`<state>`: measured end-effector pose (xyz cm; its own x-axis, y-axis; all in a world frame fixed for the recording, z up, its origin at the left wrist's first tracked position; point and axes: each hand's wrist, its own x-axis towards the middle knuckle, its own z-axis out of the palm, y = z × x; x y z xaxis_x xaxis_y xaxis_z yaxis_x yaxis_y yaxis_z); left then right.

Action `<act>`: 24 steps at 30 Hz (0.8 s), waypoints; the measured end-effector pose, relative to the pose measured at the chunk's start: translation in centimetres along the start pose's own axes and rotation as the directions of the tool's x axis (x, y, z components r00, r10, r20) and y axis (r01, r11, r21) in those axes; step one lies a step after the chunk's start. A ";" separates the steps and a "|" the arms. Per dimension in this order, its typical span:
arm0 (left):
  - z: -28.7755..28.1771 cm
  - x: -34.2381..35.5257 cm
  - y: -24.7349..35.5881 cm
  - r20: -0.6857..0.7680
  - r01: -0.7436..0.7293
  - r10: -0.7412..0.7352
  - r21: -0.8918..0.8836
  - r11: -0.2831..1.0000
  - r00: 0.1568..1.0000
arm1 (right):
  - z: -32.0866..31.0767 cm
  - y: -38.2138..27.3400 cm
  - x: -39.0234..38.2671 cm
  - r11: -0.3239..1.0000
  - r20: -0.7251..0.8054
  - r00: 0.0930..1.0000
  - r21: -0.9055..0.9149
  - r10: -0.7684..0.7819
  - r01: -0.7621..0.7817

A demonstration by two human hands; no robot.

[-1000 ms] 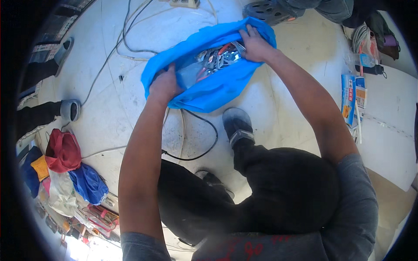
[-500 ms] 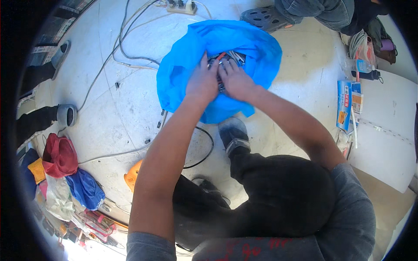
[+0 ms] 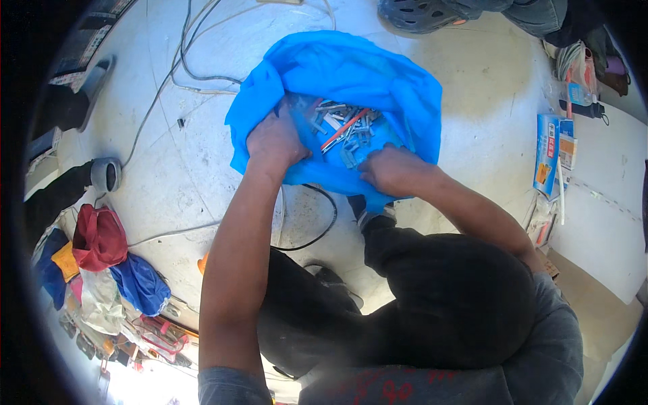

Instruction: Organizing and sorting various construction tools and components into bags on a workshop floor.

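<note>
A bright blue fabric bag (image 3: 351,50) stands on the floor with its mouth spread wide. Inside lie several small grey metal pieces (image 3: 361,138) around a thin orange-red stick (image 3: 344,129). My left hand (image 3: 277,140) is closed on the cloth at the bag's near left side, its fingertips partly hidden. At the near right rim, my right hand (image 3: 397,170) grips the blue cloth with bent fingers.
Cables (image 3: 181,64) run over the floor at left. Red (image 3: 100,236) and blue cloth bags lie lower left. Other people's feet show at left and top (image 3: 422,17). A blue box (image 3: 545,154) stands right, beside a white panel (image 3: 601,196).
My hands have come out of the pile in the middle and moved apart to the bag's near left and near right sides. The bag's mouth is wider and its contents show more.
</note>
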<state>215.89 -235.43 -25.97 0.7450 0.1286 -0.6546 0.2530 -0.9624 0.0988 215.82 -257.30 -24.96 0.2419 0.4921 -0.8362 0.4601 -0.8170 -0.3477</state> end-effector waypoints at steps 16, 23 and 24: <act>2.3 1.3 -2.6 -0.121 -0.214 0.191 -0.215 0.953 0.974 | -4.3 5.8 9.5 0.947 -0.786 0.535 -0.305 -0.311 0.101; 2.0 1.0 -3.3 -0.104 -0.108 0.094 -0.142 0.984 0.990 | -3.3 6.5 8.7 0.969 -0.771 0.588 -0.205 -0.247 0.138; 2.2 0.9 -3.5 -0.135 -0.117 0.095 -0.164 0.979 0.986 | -3.6 6.0 8.8 0.973 -0.791 0.566 -0.178 -0.231 0.148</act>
<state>214.32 -232.48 -28.50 0.8423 0.0676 -0.5347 0.2619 -0.9184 0.2964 223.80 -256.79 -32.92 0.7069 0.7049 -0.0579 0.6351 -0.6687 -0.3867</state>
